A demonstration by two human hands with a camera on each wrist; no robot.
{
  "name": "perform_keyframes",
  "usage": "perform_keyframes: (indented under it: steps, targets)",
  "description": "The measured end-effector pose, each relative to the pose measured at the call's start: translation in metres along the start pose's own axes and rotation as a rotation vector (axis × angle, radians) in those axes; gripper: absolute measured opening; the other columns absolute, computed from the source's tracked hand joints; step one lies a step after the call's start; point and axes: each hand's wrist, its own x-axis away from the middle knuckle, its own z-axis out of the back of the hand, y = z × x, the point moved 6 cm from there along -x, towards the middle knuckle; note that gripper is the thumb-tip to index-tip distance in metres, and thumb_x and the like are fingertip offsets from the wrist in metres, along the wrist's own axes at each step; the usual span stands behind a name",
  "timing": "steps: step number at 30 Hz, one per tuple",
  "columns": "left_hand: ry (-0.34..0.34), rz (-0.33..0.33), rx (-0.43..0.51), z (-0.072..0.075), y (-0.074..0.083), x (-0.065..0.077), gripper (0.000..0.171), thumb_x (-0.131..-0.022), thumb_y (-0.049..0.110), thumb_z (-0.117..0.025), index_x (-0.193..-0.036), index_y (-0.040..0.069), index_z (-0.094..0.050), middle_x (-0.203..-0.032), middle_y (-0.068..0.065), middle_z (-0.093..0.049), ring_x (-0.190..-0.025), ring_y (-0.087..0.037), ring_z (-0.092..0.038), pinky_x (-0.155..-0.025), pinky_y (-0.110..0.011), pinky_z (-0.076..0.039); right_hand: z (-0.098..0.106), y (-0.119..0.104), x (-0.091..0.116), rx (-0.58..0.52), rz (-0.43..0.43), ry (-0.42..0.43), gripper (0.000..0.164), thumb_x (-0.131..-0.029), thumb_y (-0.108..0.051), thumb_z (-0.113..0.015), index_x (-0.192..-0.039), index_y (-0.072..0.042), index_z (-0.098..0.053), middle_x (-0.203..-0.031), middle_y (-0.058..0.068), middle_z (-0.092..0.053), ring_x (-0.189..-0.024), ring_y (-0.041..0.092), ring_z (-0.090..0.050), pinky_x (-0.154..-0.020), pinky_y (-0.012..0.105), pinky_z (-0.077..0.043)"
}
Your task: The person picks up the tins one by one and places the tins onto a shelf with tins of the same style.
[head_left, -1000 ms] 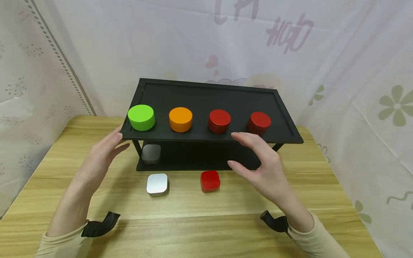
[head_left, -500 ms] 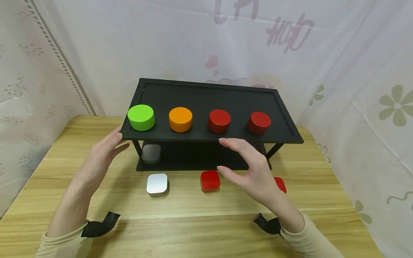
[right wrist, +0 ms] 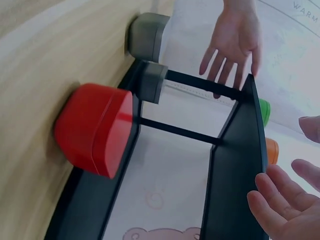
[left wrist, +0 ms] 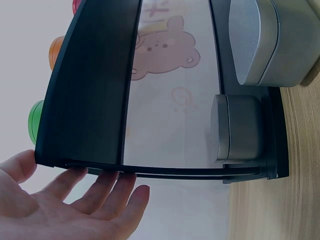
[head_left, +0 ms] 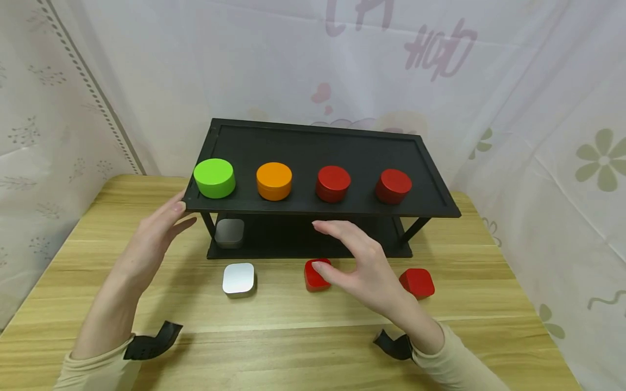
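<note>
A black two-tier rack (head_left: 313,149) stands on the table. My left hand (head_left: 151,233) touches its left end; in the left wrist view the fingertips rest along the side bar, the thumb by the top shelf's corner. My right hand (head_left: 367,266) hovers before the lower shelf, fingers spread from the thumb, holding nothing. Partly behind its thumb is a square red tin (head_left: 314,278). Another square red tin (head_left: 419,283) lies to the right of that hand. A square silver tin (head_left: 238,279) sits in front of the rack; a second silver tin (head_left: 229,233) stands on the lower shelf's left end.
Along the top shelf's front stand a round green tin (head_left: 214,178), a round orange tin (head_left: 274,181) and two round red tins, one mid-right (head_left: 333,183) and one farther right (head_left: 393,186). A printed white curtain (head_left: 274,65) hangs behind the wooden table (head_left: 274,347).
My right hand has moved left and slightly down along the rack's front, uncovering the right square red tin and partly covering the middle one. The left hand stays put.
</note>
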Motion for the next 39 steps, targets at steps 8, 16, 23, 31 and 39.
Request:
perform_keyframes:
  steps: [8,16,23,31,39]
  targets:
    - [0.003,-0.006,0.026,-0.001,0.001,0.000,0.045,-0.103,0.025,-0.034,-0.146,0.013,-0.035,-0.150,0.005,-0.039,-0.132,0.001,-0.039,-0.099,-0.012,-0.038,-0.017,0.003,0.002,-0.036,-0.048,-0.062,0.057,-0.083,-0.023,-0.072,-0.136,-0.024,-0.049,-0.133,-0.007,-0.054,-0.121,0.009,-0.051,-0.101,0.028,-0.046]
    - [-0.001,-0.011,0.016,-0.001,0.000,0.001,0.044,-0.104,0.024,-0.033,-0.146,0.012,-0.035,-0.149,0.005,-0.039,-0.132,0.001,-0.039,-0.100,-0.012,-0.037,-0.027,0.008,0.004,-0.027,-0.125,-0.114,0.058,-0.084,-0.029,-0.070,-0.137,-0.030,-0.046,-0.134,-0.011,-0.052,-0.122,0.006,-0.050,-0.101,0.030,-0.046]
    - [-0.007,-0.020,0.018,-0.001,0.001,0.000,0.044,-0.104,0.024,-0.032,-0.146,0.011,-0.035,-0.150,0.005,-0.038,-0.133,0.000,-0.038,-0.100,-0.011,-0.037,-0.032,0.014,0.006,0.006,-0.184,-0.161,0.059,-0.085,-0.033,-0.069,-0.138,-0.033,-0.044,-0.133,-0.012,-0.053,-0.121,0.006,-0.050,-0.100,0.033,-0.047]
    - [-0.010,-0.026,0.025,-0.002,0.002,0.000,0.044,-0.104,0.023,-0.032,-0.146,0.012,-0.035,-0.150,0.005,-0.039,-0.133,0.001,-0.037,-0.099,-0.011,-0.037,-0.037,0.026,0.010,0.049,-0.238,-0.220,0.061,-0.085,-0.034,-0.069,-0.139,-0.036,-0.041,-0.132,-0.013,-0.052,-0.120,0.010,-0.051,-0.099,0.036,-0.048]
    - [-0.018,-0.019,-0.004,-0.001,0.001,-0.001,0.045,-0.104,0.025,-0.031,-0.147,0.014,-0.033,-0.151,0.004,-0.036,-0.134,0.001,-0.036,-0.100,-0.011,-0.037,-0.042,0.042,0.016,0.118,-0.299,-0.264,0.063,-0.082,-0.035,-0.071,-0.137,-0.041,-0.041,-0.132,-0.018,-0.051,-0.119,0.006,-0.049,-0.099,0.036,-0.048]
